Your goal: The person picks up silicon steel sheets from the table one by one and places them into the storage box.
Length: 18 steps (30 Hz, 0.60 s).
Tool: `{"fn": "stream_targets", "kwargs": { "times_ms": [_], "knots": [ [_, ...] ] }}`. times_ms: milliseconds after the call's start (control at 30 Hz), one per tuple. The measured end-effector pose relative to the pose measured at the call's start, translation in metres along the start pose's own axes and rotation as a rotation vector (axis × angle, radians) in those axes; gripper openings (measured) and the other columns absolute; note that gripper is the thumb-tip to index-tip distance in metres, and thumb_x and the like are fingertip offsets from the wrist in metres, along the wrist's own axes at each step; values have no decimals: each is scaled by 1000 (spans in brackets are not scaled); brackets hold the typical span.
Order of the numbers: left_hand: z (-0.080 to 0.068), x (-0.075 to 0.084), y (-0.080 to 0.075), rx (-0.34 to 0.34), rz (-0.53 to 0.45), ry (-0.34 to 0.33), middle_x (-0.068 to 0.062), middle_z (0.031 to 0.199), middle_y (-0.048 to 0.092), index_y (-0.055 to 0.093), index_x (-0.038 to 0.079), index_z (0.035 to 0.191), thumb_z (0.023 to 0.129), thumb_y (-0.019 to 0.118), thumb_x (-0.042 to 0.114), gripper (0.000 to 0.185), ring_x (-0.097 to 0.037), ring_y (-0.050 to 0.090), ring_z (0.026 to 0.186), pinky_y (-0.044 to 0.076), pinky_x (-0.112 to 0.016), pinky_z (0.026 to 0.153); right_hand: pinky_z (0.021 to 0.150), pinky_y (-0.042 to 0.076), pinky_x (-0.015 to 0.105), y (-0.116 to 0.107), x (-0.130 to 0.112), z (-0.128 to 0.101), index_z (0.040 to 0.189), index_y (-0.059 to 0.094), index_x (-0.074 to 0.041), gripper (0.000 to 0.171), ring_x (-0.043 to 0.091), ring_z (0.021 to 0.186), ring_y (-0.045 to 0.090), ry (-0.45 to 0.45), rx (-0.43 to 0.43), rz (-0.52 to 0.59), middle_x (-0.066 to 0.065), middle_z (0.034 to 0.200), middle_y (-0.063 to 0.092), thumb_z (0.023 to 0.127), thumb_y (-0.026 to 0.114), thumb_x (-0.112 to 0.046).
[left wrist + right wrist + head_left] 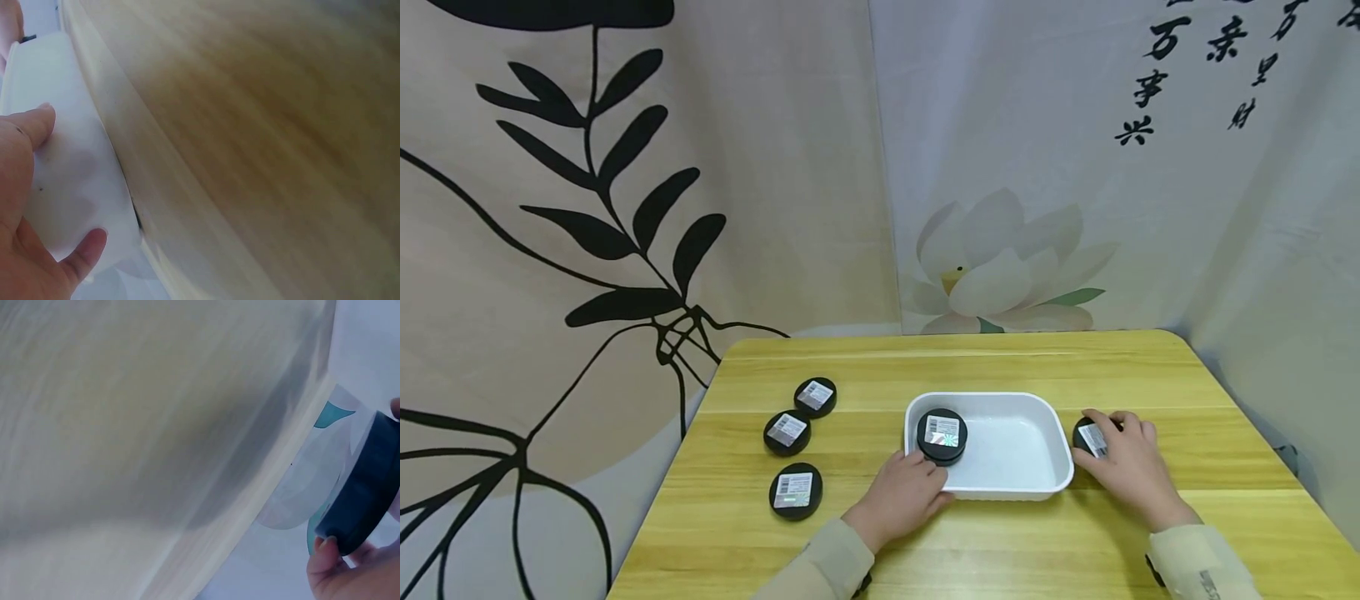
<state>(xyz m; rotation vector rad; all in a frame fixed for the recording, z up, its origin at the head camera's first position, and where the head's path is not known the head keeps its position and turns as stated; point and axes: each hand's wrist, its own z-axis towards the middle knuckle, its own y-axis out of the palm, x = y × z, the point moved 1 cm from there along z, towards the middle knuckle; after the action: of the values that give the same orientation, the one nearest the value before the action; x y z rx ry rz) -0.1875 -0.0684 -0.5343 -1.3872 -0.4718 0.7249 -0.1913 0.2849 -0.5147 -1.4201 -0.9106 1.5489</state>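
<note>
Clock read from centre of white tray point(1011, 492), set on yellow wood-grain table point(1120, 367). Black disc stack point(942, 433) inside, at 9. Left hand point(904, 494) holds tray corner at 8. Right hand point(1126, 463) at 3, gripping labelled disc point(1093, 437) beside rim. Three loose discs point(795, 492) toward 9, labels up. Lotus print point(992, 262) on backdrop point(797, 167), 12 o'clock.

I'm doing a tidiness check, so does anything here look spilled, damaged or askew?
Nothing really stands out: no spill or damage shows. The three black discs at left lie label-up, the white tray sits upright, gripped by the left hand, and the right hand holds another disc.
</note>
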Motion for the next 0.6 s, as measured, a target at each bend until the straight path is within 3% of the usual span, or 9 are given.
{"fn": "stream_targets", "kwargs": {
  "times_ms": [267, 600],
  "knots": [
    [0, 0, -4, 21, -1, 6, 10, 98, 72, 63, 24, 92, 103, 49, 53, 33, -12, 55, 88, 44, -30, 79, 77, 43, 63, -7, -4, -2, 145, 48, -8, 75, 53, 116, 33, -16, 12, 6, 38, 138, 37, 89, 69, -53],
    [-1, -1, -2, 30, 15, 14, 10, 97, 71, 62, 24, 92, 103, 49, 53, 33, -12, 55, 87, 44, -30, 79, 77, 42, 63, -21, -14, -1, 140, 52, -9, 66, 52, 112, 36, -101, 78, 25, 38, 134, 42, 86, 74, -40]
  ]
}}
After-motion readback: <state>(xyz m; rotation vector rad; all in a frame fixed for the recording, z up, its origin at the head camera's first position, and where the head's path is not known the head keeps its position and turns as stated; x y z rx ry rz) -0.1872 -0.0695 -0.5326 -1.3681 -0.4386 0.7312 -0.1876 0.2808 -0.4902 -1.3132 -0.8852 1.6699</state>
